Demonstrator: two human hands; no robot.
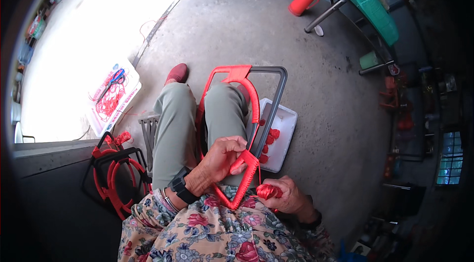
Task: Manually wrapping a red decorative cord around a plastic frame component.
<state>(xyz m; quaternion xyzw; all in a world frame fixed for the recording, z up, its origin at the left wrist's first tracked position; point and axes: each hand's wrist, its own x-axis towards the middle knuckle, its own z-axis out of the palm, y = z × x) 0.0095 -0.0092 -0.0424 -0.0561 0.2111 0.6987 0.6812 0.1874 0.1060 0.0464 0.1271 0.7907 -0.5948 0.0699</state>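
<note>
A dark frame (282,91) with rounded corners rests across my lap and knees. Red cord is wound tightly over much of it, including the far-left corner, a curved inner bar and the near corner (251,165). My left hand (222,157) is closed on the frame at the wrapped near part, thumb on top. In my right hand (292,197), closed and just right of the frame, is a bundle of red cord (268,191). A taut strand runs up from that bundle to the frame's wrapped edge.
Right of my knees sits a white tray (285,149) with red cord bundles. To the left are a white box (132,84) holding scissors (111,84) and loose cord, and red-wrapped frames (116,178). Farther off stand a red thermos flask (303,0) and a metal-legged table (326,14).
</note>
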